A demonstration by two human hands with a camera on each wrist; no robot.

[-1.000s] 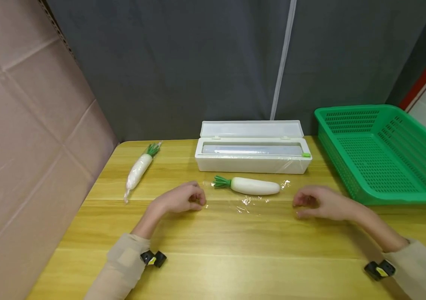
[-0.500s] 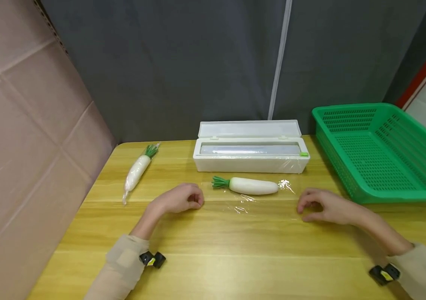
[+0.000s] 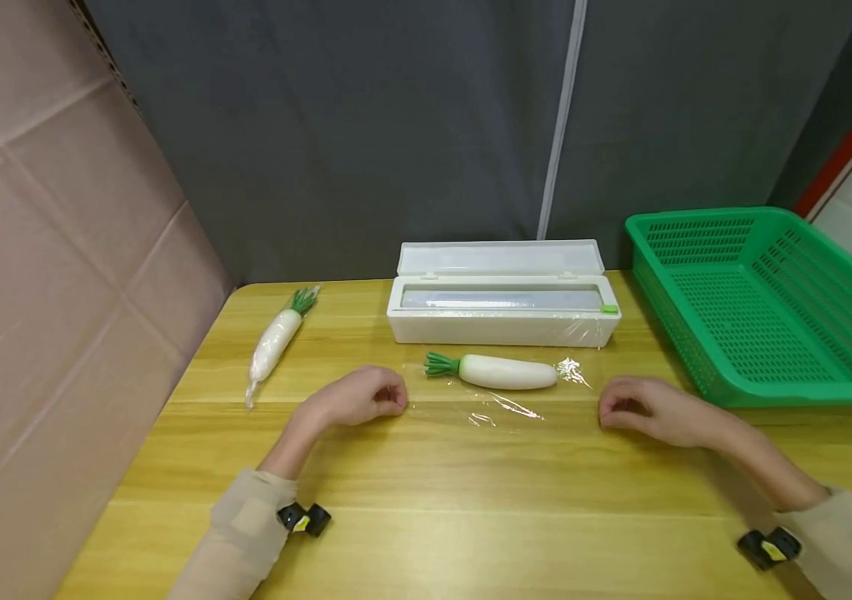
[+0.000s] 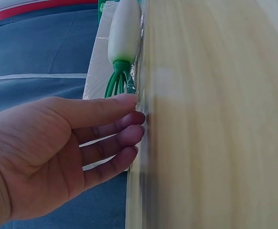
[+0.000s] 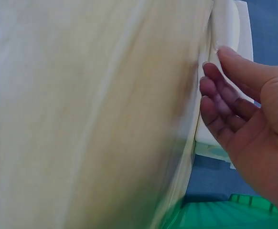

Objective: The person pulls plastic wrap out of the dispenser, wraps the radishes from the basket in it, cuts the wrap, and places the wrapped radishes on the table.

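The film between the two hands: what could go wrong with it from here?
The film shows wrinkles near the radish in front of the box, so it might fold and stick to itself. The left hand and right hand seem to pinch the film's opposite sides, so uneven pulling may skew it. Neither hand touches that radish, so it could roll if the film moves.

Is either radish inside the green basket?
No: the wrapped radish lies on the table and the other radish lies in front of the white box, both outside the basket.
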